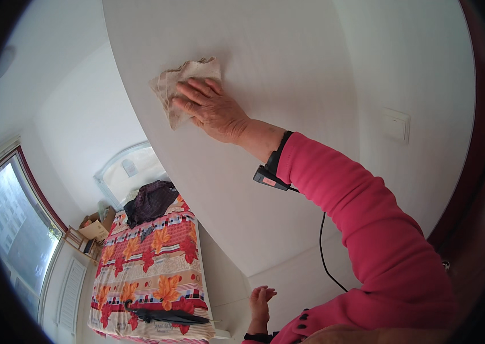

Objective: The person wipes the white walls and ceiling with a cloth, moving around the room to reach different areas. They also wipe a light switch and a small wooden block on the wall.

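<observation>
- At the lower edge, nearest the viewer: left hand point(260, 305) raised beside the person's body, fingers loosely bent and partly apart, a dark band at its wrist.
- Right arm, in a pink sleeve point(357, 200), reaches up and across from the lower right. A black device point(270, 178) with a small pinkish label sits by the wrist; a thin black cable point(322, 246) hangs below the arm.
- Right hand point(212, 110) lies spread over a beige cloth point(182, 86), fingers extended, pressing it against the wall.
- Cloth is on the upper part of the white wall point(288, 74), near its left edge; surface creased, margins ruffled and showing beyond the fingers.
- White switch plate point(396, 125) is mounted on the wall, to the right of the cloth and well apart from it.
- Beyond the wall edge, to the left: bed point(151, 266) with a red and orange leaf-patterned cover. Folded dark umbrella point(168, 316) lies across its near end; dark garment point(153, 202) lies heaped near the pale headboard point(139, 169).
- Farther back: cardboard box point(94, 230) beside the bed, and a window point(22, 221) with a dark red frame.
</observation>
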{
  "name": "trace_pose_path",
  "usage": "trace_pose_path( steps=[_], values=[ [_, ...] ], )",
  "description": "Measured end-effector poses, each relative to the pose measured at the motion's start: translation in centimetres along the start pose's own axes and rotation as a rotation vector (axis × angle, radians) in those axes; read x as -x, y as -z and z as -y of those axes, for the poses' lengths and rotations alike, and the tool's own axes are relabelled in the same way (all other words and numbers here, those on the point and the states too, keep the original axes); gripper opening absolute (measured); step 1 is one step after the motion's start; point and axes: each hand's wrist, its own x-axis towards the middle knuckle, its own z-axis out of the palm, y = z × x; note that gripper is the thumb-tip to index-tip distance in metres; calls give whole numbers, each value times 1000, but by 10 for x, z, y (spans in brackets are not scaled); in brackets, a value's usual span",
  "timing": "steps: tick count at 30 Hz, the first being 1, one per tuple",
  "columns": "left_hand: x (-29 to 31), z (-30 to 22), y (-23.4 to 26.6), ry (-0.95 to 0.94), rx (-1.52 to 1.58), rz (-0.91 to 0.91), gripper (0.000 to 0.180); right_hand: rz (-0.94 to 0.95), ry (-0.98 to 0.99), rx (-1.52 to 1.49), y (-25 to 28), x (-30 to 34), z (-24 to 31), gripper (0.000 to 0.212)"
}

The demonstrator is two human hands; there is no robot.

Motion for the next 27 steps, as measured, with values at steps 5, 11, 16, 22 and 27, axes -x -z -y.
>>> trace_pose_path(
  steps=[5, 11, 16, 22, 27],
  values=[
    [6, 2, 21, 3, -25, -54, 18, 51, 203, -49, -22, -12, 24, 47],
    [-1, 10, 34, -3, -27, -53, 19, -185, -149, 130, 13, -53, -87, 45],
    [-4, 12, 28, 3, -20, -36, 20, -293, -643, 245, 76, 8, -224, 51],
    [2, 4, 17, 49, -36, 0, 21, -311, -913, 299, 98, 132, -268, 53],
    [16, -6, 4, 47, -58, 26, 21, -326, -1011, 303, 92, 117, -244, 51]
  ],
)
